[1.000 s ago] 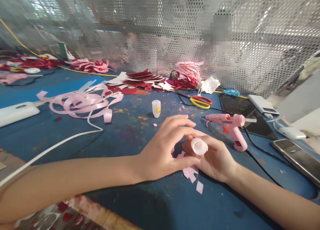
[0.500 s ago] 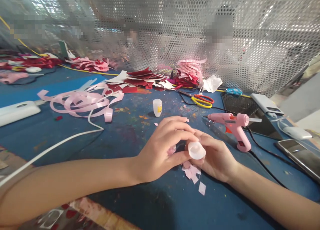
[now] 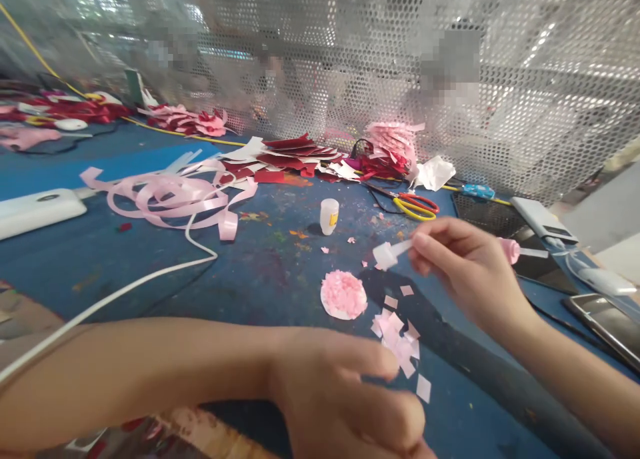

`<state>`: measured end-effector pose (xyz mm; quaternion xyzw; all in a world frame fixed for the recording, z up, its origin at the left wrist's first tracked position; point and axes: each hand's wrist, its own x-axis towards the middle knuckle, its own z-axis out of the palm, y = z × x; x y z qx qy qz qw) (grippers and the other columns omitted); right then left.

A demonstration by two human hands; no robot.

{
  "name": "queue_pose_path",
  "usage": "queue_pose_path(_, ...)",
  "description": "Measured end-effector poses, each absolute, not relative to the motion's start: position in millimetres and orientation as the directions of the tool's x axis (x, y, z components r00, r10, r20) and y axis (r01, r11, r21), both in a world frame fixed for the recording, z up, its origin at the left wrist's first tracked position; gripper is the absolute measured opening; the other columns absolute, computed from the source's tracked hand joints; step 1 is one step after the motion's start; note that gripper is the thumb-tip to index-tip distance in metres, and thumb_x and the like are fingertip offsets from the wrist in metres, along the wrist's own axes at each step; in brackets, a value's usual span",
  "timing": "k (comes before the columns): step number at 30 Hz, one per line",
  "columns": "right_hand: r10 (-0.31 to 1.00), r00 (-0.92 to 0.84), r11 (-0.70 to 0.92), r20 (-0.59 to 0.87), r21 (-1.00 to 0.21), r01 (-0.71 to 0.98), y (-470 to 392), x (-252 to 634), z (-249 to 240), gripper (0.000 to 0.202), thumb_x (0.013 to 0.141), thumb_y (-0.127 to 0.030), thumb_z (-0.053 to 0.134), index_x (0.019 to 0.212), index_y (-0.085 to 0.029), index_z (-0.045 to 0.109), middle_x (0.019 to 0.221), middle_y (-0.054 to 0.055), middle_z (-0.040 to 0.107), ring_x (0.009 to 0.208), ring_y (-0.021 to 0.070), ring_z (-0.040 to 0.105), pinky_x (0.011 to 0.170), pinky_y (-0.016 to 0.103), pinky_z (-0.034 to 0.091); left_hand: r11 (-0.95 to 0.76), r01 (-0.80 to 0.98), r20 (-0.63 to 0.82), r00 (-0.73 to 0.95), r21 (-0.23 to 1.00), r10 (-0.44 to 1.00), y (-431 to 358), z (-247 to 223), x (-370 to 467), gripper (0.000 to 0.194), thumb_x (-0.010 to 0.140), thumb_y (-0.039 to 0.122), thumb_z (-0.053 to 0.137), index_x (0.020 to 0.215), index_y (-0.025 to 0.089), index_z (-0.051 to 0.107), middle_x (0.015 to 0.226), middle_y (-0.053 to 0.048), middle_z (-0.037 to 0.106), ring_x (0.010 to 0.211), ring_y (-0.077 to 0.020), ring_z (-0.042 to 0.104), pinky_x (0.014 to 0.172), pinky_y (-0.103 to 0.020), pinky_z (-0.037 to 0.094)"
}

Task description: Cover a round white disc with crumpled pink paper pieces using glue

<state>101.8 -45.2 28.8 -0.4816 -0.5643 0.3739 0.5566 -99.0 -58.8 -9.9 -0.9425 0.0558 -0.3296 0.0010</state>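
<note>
Pinched in the fingers of my right hand (image 3: 457, 266) is the thin stem of a small white cap-like piece (image 3: 386, 255), its wider end pointing left. My left hand (image 3: 355, 399), blurred and cut off by the lower edge, is loosely bent with its fingers apart; I see nothing in it. Between and beyond the hands lies a white disc covered in pink ruffled bits (image 3: 344, 294). Loose pink ribbon squares (image 3: 399, 336) are scattered beside the left fingertips. A small translucent bottle with a yellow label (image 3: 329, 217) stands upright behind the disc.
Scissors (image 3: 416, 206) lie behind my right hand, which mostly hides a pink glue gun (image 3: 509, 250). A phone (image 3: 607, 326) rests at right. Curled pink ribbon (image 3: 170, 196) and a white cable (image 3: 150, 276) lie left. Red and white pieces (image 3: 295, 156) are piled by the mesh wall.
My hands have separated, the right moving up and away with the white piece, the left down towards me. The pink disc, earlier mostly hidden by my left hand, now lies on the table.
</note>
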Motion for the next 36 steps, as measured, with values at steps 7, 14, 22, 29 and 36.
queue_pose_path(7, 0.812, -0.059, 0.144, 0.581, -0.102, 0.984, 48.3, 99.3, 70.7, 0.018, 0.082, -0.015, 0.048, 0.083, -0.017, 0.066, 0.075, 0.007, 0.066, 0.069, 0.0187, 0.059, 0.065, 0.031, 0.041, -0.878, -0.459, 0.333, 0.814, -0.133, -0.476, -45.2, -6.6, -90.0, 0.022, 0.074, 0.017, 0.054, 0.055, 0.024, 0.063, 0.068, 0.003, 0.061, 0.052, -0.0053, 0.049, 0.047, -0.020, 0.043)
queue_pose_path(14, 0.920, 0.038, -0.091, 0.391, 0.119, 0.989, 95.1, 97.1, 63.6, 0.039, 0.077, 0.000, 0.042, 0.113, -0.005, 0.056, 0.102, 0.020, 0.064, 0.097, 0.0275, 0.060, 0.078, 0.036, 0.043, -0.883, -0.459, 0.502, 0.744, -0.096, -0.441, -49.1, -12.1, -91.7, 0.022, 0.081, 0.019, 0.054, 0.062, 0.019, 0.065, 0.060, 0.003, 0.057, 0.056, -0.0075, 0.051, 0.043, -0.024, 0.039)
queue_pose_path(22, 0.863, -0.231, 0.199, 0.450, 0.116, 0.973, -24.4, 79.8, 69.8, 0.022, 0.085, -0.026, 0.046, 0.095, -0.021, 0.065, 0.104, 0.006, 0.064, 0.087, 0.0224, 0.062, 0.070, 0.033, 0.047, -0.835, -0.512, 0.539, 0.654, -0.201, -0.531, -45.8, -1.4, -87.5, 0.024, 0.085, 0.019, 0.048, 0.074, 0.019, 0.070, 0.059, 0.001, 0.052, 0.053, -0.0096, 0.050, 0.040, -0.024, 0.033)
queue_pose_path(29, 0.856, -0.187, 0.198, 0.482, 0.029, 0.980, -88.8, 111.3, 55.8, 0.017, 0.086, -0.032, 0.047, 0.093, -0.028, 0.062, 0.098, 0.002, 0.066, 0.068, 0.0175, 0.062, 0.064, 0.033, 0.049, -0.817, -0.518, 0.497, 0.654, -0.254, -0.570, -40.4, -2.4, -85.9, 0.021, 0.086, 0.018, 0.050, 0.075, 0.019, 0.068, 0.061, 0.001, 0.048, 0.053, -0.0101, 0.047, 0.043, -0.025, 0.031)
queue_pose_path(36, 0.911, -0.109, 0.077, 0.397, 0.096, 0.992, 26.7, 99.0, 55.2, 0.028, 0.086, -0.017, 0.041, 0.102, -0.015, 0.063, 0.102, 0.011, 0.064, 0.092, 0.0231, 0.061, 0.078, 0.033, 0.046, -0.828, -0.508, 0.479, 0.681, -0.235, -0.554, -42.4, 0.1, -86.1, 0.024, 0.086, 0.014, 0.048, 0.072, 0.020, 0.067, 0.061, 0.001, 0.049, 0.054, -0.0114, 0.049, 0.042, -0.025, 0.031)
